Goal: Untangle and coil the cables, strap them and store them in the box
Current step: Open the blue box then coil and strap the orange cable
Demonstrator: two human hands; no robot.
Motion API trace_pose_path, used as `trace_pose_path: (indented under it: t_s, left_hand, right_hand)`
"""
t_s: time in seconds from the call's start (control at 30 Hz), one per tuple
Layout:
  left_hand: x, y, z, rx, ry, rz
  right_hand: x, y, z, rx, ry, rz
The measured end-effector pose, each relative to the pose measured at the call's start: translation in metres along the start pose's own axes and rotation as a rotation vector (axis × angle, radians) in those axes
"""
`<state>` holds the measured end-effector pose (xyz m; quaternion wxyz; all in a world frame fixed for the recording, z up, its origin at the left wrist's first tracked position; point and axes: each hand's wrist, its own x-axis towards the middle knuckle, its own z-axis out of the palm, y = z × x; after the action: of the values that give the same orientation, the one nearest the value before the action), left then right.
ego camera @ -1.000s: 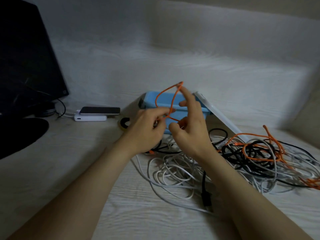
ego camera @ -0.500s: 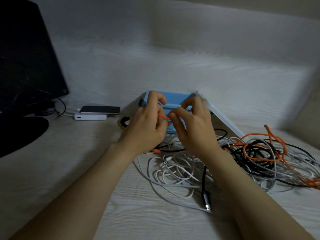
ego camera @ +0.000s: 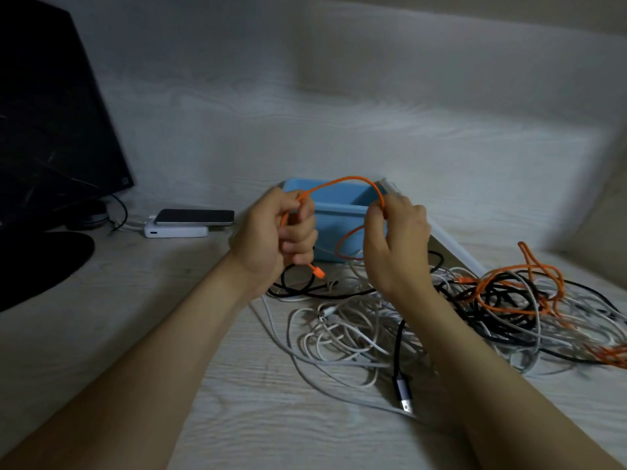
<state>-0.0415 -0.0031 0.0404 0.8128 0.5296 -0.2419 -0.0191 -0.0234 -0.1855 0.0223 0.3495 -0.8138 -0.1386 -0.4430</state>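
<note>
The table (ego camera: 101,334) carries most of the work left to do: a big heap of cables (ego camera: 475,317), white, black and orange, lies knotted together to the right and in front. Behind it the blue box (ego camera: 339,212) stands open, and no coil shows in the part of it that can be seen. The left hand (ego camera: 274,235) grips one end of an orange cable (ego camera: 342,180) and the right hand (ego camera: 393,245) pinches it further along, held apart with a loop arching between them above the box. Its plug (ego camera: 317,271) dangles below the left fist. By my judgement coiling has just begun, with no strap in sight.
</note>
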Motion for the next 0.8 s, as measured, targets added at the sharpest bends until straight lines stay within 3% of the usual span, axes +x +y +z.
trace_pose_path:
  t_s: [0.2, 0.3, 0.5, 0.6, 0.7, 0.8]
  left_hand:
    - [0.004, 0.001, 0.003, -0.201, 0.147, 0.009]
    - [0.007, 0.002, -0.003, -0.222, 0.192, 0.067]
    - [0.016, -0.004, -0.016, -0.236, 0.408, 0.156]
    - [0.017, -0.008, -0.015, -0.103, 0.447, 0.161]
    - [0.01, -0.007, -0.014, 0.102, 0.361, 0.103]
    - [0.003, -0.006, -0.009, 0.229, 0.182, 0.014]
  right_hand:
    - [-0.011, -0.002, 0.004, 0.023, -0.513, -0.055]
    - [-0.012, -0.002, 0.002, -0.064, -0.627, -0.068]
    - [-0.01, -0.003, 0.002, -0.155, -0.495, -0.093]
    - [-0.006, -0.009, -0.008, 0.104, -0.574, -0.077]
    - [-0.003, -0.017, -0.015, 0.514, -0.569, 0.008]
    - [-0.001, -0.017, -0.011, 0.493, -0.382, -0.034]
